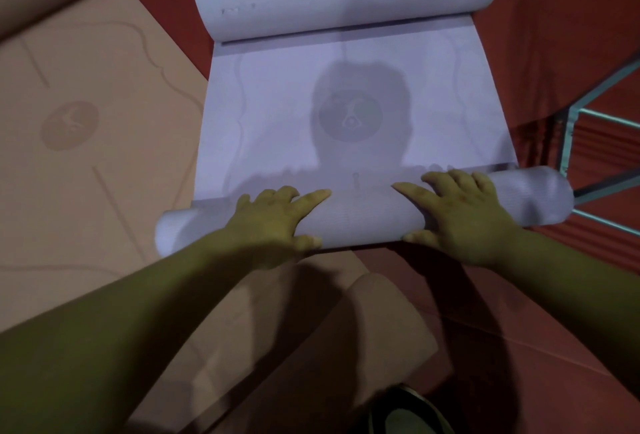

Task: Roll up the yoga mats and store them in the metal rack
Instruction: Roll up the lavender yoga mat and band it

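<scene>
A: Where is the purple yoga mat [360, 104]?

B: In the middle of the frame, lying flat on the red floor [554, 18]. Its near end is wound into a roll [363, 215] across the lower centre, and its far end curls up into a loose fat roll at the top.

A: And the hands?

B: Both lie on the near roll. The left hand [273, 222] presses down left of centre and the right hand [464, 215] right of centre. The fingers are spread over the top and the thumbs sit on the near side. Neither hand is clenched round it.

A: What lies around it?

B: A tan mat [86, 104] is spread over the left of the frame, just beside the purple one, and its rolled end [381, 323] sits at lower centre, below the hands. The metal rack [571, 129] stands at the right edge, close to the right tip of the roll. A dark shoe [405, 413] shows at the bottom edge.

A: Anything on the mat's flat stretch?

B: Only a head-shaped shadow over its round emblem.
</scene>
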Demonstrator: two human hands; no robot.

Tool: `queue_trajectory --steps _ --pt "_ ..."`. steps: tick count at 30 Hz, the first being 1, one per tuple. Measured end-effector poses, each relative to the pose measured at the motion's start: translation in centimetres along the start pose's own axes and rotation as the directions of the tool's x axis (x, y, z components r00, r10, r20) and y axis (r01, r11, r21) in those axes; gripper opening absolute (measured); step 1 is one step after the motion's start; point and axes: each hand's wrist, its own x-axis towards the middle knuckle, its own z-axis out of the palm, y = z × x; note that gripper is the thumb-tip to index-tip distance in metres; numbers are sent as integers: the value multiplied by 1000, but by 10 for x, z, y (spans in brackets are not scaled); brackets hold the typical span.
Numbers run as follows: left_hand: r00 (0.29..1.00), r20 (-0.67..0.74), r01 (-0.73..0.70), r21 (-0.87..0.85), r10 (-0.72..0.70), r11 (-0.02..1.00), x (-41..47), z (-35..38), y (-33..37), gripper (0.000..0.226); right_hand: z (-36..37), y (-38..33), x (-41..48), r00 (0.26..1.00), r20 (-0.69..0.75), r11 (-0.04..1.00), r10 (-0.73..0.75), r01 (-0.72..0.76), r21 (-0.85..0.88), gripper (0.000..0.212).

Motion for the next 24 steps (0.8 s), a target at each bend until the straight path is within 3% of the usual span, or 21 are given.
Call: queue_trajectory --steps 6,10,18,24 --pt "993 -108 56 94 -46 994 -11 19 10 99 -3 4 11 997 72 1000 11 -13 24 86" --pt "993 -98 74 97 -64 993 -1 14 7 101 -9 7 16 991 135 999 10 -15 32 99" --pt "988 -148 -23 94 36 995 -1 6 -9 91 -30 0 20 974 225 995 24 -46 92 100" --pt "991 -102 -87 43 91 995 -51 -6 -26 91 -59 -40 -14 957 292 981 -6 -51 187 101"
